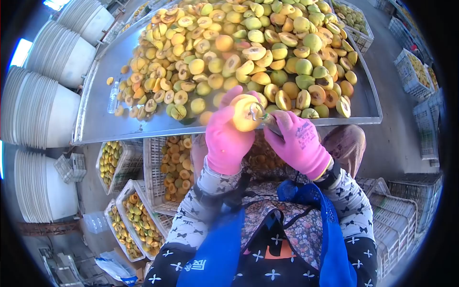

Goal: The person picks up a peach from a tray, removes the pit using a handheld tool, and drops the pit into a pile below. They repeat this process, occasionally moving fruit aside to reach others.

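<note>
Pink-gloved left hand (227,138): fingers curled round a yellow fruit (243,115), thumb side up, just before the fruit pile (224,43) beyond the fingertips. Fruit is likely light, firm but easily bruised, slick where cut; best cupped round its outer skin. Metal loop (257,111) sits at its right side, probably stiff; best held by the handle (271,123), which the right hand's (302,143) fingers close on, narrow.

A metal table (103,125) carries halved and whole yellow-green fruit (209,81) and a clear bottle (113,97).
</note>
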{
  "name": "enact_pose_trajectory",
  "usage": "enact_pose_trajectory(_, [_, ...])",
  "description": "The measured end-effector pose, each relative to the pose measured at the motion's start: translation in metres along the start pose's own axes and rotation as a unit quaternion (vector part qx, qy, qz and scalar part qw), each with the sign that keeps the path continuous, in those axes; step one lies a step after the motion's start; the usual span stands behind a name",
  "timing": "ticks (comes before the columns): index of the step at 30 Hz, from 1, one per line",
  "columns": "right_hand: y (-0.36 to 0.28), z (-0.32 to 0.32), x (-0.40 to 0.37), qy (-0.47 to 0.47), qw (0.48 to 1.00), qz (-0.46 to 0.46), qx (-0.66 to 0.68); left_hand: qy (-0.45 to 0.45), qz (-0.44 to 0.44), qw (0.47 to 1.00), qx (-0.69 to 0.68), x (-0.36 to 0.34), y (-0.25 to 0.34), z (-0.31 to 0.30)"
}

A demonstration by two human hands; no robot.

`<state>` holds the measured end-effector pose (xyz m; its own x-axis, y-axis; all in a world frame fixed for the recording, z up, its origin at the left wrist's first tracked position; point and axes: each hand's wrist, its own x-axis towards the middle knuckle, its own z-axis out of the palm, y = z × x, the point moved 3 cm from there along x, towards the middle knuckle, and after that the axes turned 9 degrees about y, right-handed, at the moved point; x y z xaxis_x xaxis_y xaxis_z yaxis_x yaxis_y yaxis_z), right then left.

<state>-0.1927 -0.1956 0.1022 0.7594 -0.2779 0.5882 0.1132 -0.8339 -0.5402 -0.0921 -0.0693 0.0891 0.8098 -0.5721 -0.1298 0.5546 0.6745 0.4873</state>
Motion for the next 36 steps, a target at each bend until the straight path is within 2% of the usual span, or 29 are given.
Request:
enact_pose_trajectory(1, [0.001,0.003,-0.002,-0.006,1.0,-0.004,-0.023,0.029,0.008,1.0,0.009,-0.001,0.0,-0.001])
enact_pose_trajectory(4, [0.004,0.004,-0.005,-0.035,0.998,-0.014,-0.04,-0.04,-0.037,0.998,0.043,-0.001,0.0,-0.003])
enact_pose_trajectory(7, [0.004,0.004,-0.006,-0.076,0.995,-0.017,-0.067,0.022,-0.025,0.993,0.109,-0.008,0.001,0.003])
enact_pose_trajectory(14, [0.005,0.01,-0.014,-0.094,0.98,-0.087,-0.154,0.065,0.01,0.991,0.113,-0.011,-0.01,0.004])
enact_pose_trajectory(17, [0.007,0.018,-0.018,-0.123,0.984,-0.043,-0.124,0.064,0.044,0.992,0.098,-0.009,-0.014,0.0])
enact_pose_trajectory(20, [0.008,0.041,-0.033,-0.104,0.994,0.017,-0.012,0.063,0.085,0.989,0.106,-0.004,-0.018,-0.013])
enact_pose_trajectory(23, [-0.006,0.05,-0.035,-0.151,0.964,0.163,0.147,0.085,0.126,0.977,0.149,-0.004,-0.017,-0.02])
enact_pose_trajectory(24, [-0.012,0.047,-0.032,-0.129,0.961,0.17,0.178,0.096,0.142,0.971,0.165,-0.007,-0.015,-0.009])
enact_pose_trajectory(25, [-0.012,0.047,-0.032,-0.112,0.966,0.135,0.191,0.107,0.158,0.965,0.18,-0.008,-0.013,-0.004])
enact_pose_trajectory(27, [-0.01,0.048,-0.033,-0.078,0.972,0.057,0.215,0.099,0.103,0.976,0.166,-0.007,-0.007,-0.011])
enact_pose_trajectory(28, [-0.011,0.046,-0.025,-0.148,0.951,0.145,0.231,0.093,0.074,0.98,0.16,-0.005,-0.004,-0.012])
enact_pose_trajectory(29, [-0.015,0.036,-0.019,-0.22,0.915,0.233,0.243,0.105,0.082,0.973,0.187,-0.006,-0.003,-0.01])
enact_pose_trajectory(30, [-0.019,0.032,-0.02,-0.295,0.865,0.319,0.252,0.123,0.091,0.965,0.213,-0.01,-0.002,-0.006])
enact_pose_trajectory(31, [-0.02,0.035,-0.022,-0.306,0.832,0.35,0.303,0.138,0.103,0.956,0.237,-0.011,-0.001,-0.004])
enact_pose_trajectory(33, [-0.022,0.037,-0.028,-0.317,0.757,0.409,0.398,0.11,0.15,0.948,0.26,-0.009,-0.002,-0.007])
enact_pose_trajectory(36, [-0.026,0.037,-0.026,-0.303,0.68,0.475,0.469,0.088,0.225,0.921,0.305,-0.002,-0.009,-0.015])
